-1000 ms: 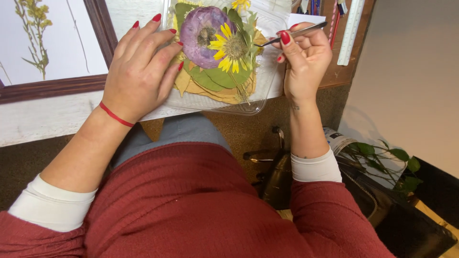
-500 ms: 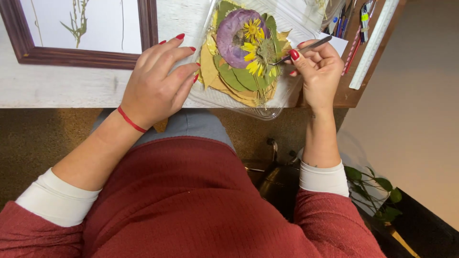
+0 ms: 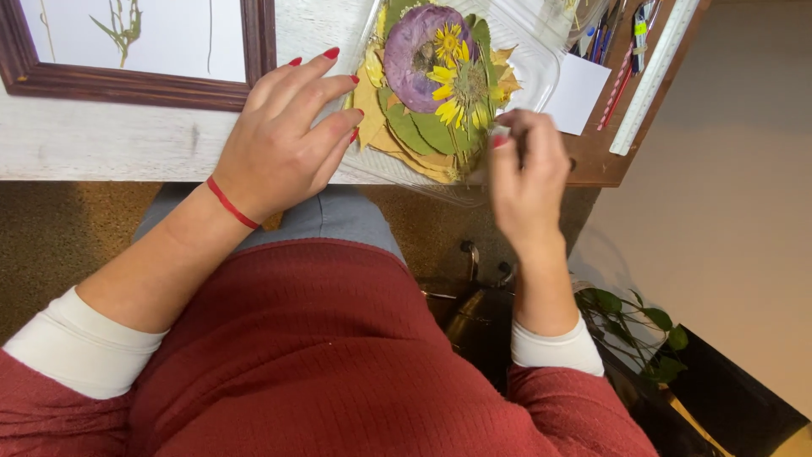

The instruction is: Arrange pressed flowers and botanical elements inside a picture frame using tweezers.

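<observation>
Left hand open, flat beside clear tray of pressed flowers; right hand blurred, grip unclear

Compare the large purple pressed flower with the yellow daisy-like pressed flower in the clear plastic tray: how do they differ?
The large purple pressed flower is broad and rounded; the yellow daisy-like pressed flower is smaller, with narrow pointed petals. The purple flower lies underneath, while the yellow flower overlaps its right edge. Only the yellow flower shows a thin stem, running down over the leaves. Both lie flat on green and tan leaves in the clear plastic tray.

two hands, one clear tray, one purple flower, two yellow flowers, one wooden frame, one ruler
</observation>
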